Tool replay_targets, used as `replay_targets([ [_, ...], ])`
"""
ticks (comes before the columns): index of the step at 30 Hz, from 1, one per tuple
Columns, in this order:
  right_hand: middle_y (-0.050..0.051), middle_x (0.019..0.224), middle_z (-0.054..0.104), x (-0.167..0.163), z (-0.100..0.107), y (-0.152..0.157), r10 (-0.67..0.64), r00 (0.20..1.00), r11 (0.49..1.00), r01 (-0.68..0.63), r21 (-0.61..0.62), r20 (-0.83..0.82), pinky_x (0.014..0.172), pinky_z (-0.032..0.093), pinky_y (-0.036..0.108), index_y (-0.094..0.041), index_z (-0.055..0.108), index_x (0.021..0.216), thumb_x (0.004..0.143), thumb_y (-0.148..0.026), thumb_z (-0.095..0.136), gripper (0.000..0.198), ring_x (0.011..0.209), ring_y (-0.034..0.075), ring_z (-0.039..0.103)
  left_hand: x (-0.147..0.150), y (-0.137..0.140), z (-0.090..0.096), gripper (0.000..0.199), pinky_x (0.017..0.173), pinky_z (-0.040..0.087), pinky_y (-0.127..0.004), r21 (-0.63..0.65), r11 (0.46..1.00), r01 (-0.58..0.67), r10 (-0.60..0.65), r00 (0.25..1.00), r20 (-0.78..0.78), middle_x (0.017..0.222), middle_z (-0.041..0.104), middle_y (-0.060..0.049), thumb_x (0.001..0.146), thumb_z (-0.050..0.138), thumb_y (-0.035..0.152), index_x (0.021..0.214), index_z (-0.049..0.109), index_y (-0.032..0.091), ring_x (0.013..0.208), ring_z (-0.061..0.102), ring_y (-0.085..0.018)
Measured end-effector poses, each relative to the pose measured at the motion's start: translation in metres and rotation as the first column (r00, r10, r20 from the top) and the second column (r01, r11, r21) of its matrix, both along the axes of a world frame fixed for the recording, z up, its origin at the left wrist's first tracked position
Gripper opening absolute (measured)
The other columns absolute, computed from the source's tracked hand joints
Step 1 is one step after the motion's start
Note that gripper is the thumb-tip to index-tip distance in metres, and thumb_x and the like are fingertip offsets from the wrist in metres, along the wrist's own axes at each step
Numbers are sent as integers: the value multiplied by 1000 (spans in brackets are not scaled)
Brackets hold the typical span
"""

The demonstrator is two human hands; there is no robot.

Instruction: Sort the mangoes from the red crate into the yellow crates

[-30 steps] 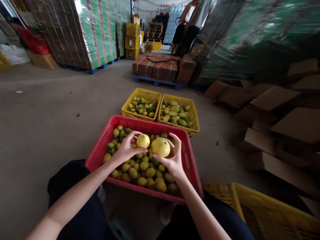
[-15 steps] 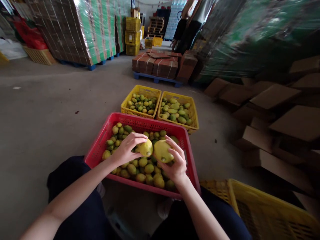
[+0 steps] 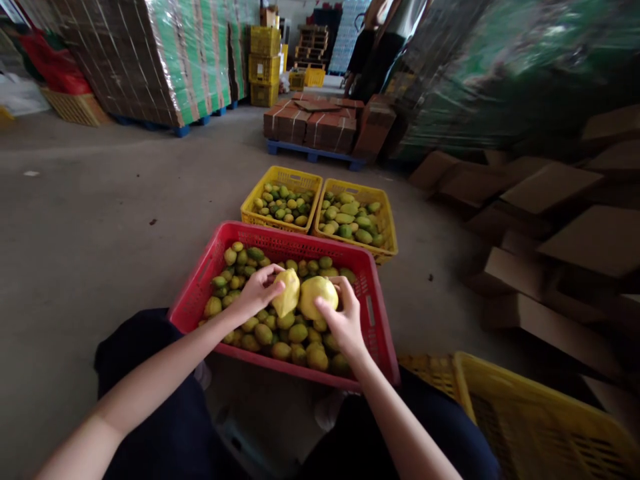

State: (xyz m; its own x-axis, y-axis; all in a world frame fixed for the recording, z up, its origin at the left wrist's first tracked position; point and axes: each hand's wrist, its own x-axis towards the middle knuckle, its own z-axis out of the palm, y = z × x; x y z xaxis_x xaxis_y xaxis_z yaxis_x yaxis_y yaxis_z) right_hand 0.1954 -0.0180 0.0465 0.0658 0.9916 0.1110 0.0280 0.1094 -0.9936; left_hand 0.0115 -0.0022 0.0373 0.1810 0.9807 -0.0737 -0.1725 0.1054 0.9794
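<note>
The left hand [image 3: 263,291] is closed on a tapered yellow fruit [image 3: 286,293], the right hand [image 3: 347,320] on a rounder yellow fruit [image 3: 318,293], both above the red crate [image 3: 311,248]. Only these two are lifted; many loose fruits [image 3: 299,333] lie inside. Filled yellow crates touch at 12 [image 3: 283,228] and 1 o'clock [image 3: 389,223]. Bare floor [image 3: 100,200] opens toward 10 o'clock; cartons [image 3: 555,190] bound 3, a yellow bin [image 3: 540,427] 4.

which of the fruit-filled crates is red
The red crate under the left hand and right hand; the left crate and right crate behind it are yellow.
</note>
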Motion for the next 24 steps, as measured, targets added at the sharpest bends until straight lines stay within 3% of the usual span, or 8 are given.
replay_targets([
  [2, 0, 63, 64, -7, -1, 2, 11, 984, 970, -54, -237, -180, 42, 48, 23, -21, 60, 76, 68, -51, 71, 33, 52, 14, 58, 6, 1, -6, 58, 40, 38, -19, -238, 970, 37, -14, 995, 98, 61, 61, -1, 64, 61, 71, 82, 62, 16, 46, 53, -10],
  [4, 1, 56, 62, -12, -3, 5, 28, 940, 860, -196, -471, -339, 32, 44, 23, -18, 59, 76, 74, -57, 61, 39, 39, 13, 55, 10, 1, -11, 54, 38, 38, -18, -422, 904, 68, -8, 990, 142, 58, 61, -2, 74, 54, 68, 81, 62, 15, 42, 52, -9],
  [6, 2, 51, 61, -13, -5, 9, 18, 900, 727, -311, -612, -436, 28, 42, 24, -16, 60, 77, 78, -60, 54, 44, 31, 13, 52, 12, 1, -14, 51, 40, 39, -16, -507, 858, 80, 1, 987, 158, 54, 61, -2, 78, 52, 64, 78, 63, 14, 42, 52, -8],
  [8, 1, 47, 61, -13, -6, 12, -16, 878, 656, -352, -667, -479, 27, 41, 23, -15, 61, 78, 81, -59, 50, 45, 28, 13, 50, 13, 1, -15, 51, 40, 40, -15, -525, 848, 76, 13, 987, 163, 49, 58, -2, 80, 51, 63, 74, 63, 13, 40, 52, -7],
  [15, 2, 47, 61, -12, -13, 13, -16, 880, 718, -321, -618, -475, 23, 30, 18, -16, 61, 75, 81, -58, 50, 44, 27, 10, 47, 15, 2, -13, 52, 39, 39, -15, -547, 836, 43, 38, 990, 136, 50, 60, -3, 81, 51, 61, 80, 65, 11, 40, 53, -9],
  [20, 1, 50, 60, -13, -17, 14, -37, 865, 705, -332, -627, -500, 26, 34, 20, -16, 60, 75, 79, -56, 55, 41, 31, 10, 48, 15, 2, -15, 47, 41, 41, -17, -571, 819, 55, 45, 986, 159, 55, 62, -2, 82, 54, 57, 86, 65, 12, 42, 53, -9],
  [22, 0, 56, 63, -14, -18, 14, -64, 857, 746, -300, -595, -511, 32, 40, 21, -17, 60, 79, 75, -51, 63, 34, 38, 11, 53, 15, 3, -16, 37, 47, 46, -18, -541, 840, 43, 88, 973, 214, 66, 66, -3, 83, 56, 49, 91, 64, 13, 50, 57, -10],
  [24, -2, 66, 65, -14, -18, 15, -80, 836, 826, -249, -506, -542, 40, 45, 21, -19, 61, 83, 70, -44, 70, 30, 50, 11, 57, 14, 3, -13, 25, 56, 50, -20, -484, 875, 26, 151, 934, 323, 78, 68, -3, 84, 58, 38, 94, 62, 15, 61, 61, -10],
])
